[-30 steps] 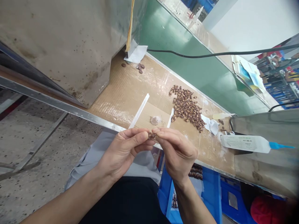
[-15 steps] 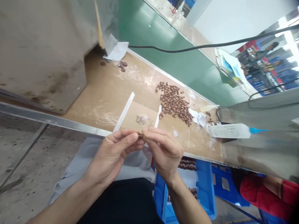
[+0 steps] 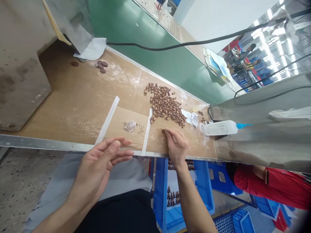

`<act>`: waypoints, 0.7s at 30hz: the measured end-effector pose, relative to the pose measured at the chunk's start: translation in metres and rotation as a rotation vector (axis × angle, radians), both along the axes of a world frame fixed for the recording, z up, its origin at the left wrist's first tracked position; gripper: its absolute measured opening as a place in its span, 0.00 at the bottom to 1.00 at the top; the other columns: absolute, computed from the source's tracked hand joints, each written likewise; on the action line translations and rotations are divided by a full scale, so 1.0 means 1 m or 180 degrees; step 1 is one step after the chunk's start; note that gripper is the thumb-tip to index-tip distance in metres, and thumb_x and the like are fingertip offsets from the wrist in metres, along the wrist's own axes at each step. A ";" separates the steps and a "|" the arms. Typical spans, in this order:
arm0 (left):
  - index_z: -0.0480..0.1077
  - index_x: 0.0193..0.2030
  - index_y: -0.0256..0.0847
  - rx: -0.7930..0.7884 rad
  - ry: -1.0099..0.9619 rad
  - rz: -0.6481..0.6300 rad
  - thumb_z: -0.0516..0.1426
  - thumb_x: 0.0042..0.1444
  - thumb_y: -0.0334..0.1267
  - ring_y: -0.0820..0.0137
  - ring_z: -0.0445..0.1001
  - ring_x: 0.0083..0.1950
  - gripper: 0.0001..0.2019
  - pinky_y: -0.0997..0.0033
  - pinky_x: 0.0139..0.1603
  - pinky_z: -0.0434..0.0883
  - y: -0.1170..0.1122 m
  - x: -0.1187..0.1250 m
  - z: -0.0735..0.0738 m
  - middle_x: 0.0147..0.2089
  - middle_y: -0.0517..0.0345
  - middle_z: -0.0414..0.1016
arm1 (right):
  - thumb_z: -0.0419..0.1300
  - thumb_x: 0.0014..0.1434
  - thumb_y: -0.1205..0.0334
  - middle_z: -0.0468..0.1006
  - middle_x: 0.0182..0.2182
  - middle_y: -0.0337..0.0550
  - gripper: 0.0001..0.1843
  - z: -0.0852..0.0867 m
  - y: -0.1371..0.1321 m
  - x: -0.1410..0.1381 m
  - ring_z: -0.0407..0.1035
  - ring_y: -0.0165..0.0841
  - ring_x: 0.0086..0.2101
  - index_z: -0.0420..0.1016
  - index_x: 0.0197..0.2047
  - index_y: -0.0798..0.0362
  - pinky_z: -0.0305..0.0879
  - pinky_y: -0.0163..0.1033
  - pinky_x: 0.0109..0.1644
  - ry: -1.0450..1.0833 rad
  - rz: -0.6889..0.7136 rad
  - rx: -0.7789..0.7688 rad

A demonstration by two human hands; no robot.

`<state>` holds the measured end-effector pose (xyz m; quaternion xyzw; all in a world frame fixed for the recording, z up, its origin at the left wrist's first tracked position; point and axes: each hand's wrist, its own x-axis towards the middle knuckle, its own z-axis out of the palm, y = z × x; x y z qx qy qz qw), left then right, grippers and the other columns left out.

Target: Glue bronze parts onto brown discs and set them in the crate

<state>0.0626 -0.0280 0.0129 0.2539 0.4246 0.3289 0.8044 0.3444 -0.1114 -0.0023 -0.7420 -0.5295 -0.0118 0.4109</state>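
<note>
Surface (image 3: 73,94) in brown runs aslant between a metal box (image 3: 19,81) at left and a metal panel (image 3: 262,129) at right. A person (image 3: 277,186) in red shows at lower right. Below the near edge stands a blue crate (image 3: 159,194), with rows of dark pieces on white sheets inside. The left hand (image 3: 98,165) is at the near edge, its fingers released, loosely extended and parted. The right hand (image 3: 178,145) reaches over the surface, its fingers drawn together at the tips. Beyond it spreads a pile (image 3: 167,105) of brown and gold pieces. A white bottle (image 3: 220,128) with a blue tip lies right of the pile. Two white strips (image 3: 107,119) flank a clear dish (image 3: 130,126). Brown discs (image 3: 100,66) lie near the box. The brown piece (image 3: 163,130) is pinched in the right fingers, near the pile; whether it touches the surface, I cannot tell. Specks (image 3: 141,130) lie beside the dish.
</note>
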 end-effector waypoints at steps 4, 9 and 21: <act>0.82 0.57 0.39 0.0006 0.0017 0.0032 0.74 0.65 0.50 0.58 0.91 0.45 0.21 0.65 0.50 0.89 0.001 0.001 -0.004 0.54 0.46 0.90 | 0.67 0.78 0.59 0.92 0.46 0.44 0.09 -0.010 0.000 0.001 0.86 0.39 0.47 0.92 0.51 0.44 0.84 0.47 0.58 -0.0087 -0.0021 0.0097; 0.82 0.58 0.40 -0.0031 0.0059 0.0043 0.75 0.64 0.49 0.58 0.91 0.45 0.21 0.64 0.50 0.89 -0.001 0.000 -0.007 0.53 0.47 0.91 | 0.69 0.76 0.61 0.92 0.47 0.43 0.09 -0.011 -0.003 0.001 0.87 0.39 0.47 0.92 0.52 0.43 0.84 0.46 0.57 -0.0190 0.0006 0.0157; 0.85 0.50 0.46 -0.0053 0.0313 -0.0092 0.74 0.66 0.44 0.65 0.90 0.45 0.10 0.70 0.54 0.88 0.010 0.001 0.004 0.47 0.62 0.92 | 0.66 0.77 0.57 0.92 0.48 0.42 0.10 0.004 -0.008 -0.001 0.86 0.37 0.49 0.91 0.49 0.44 0.83 0.44 0.61 0.0499 -0.0175 0.0191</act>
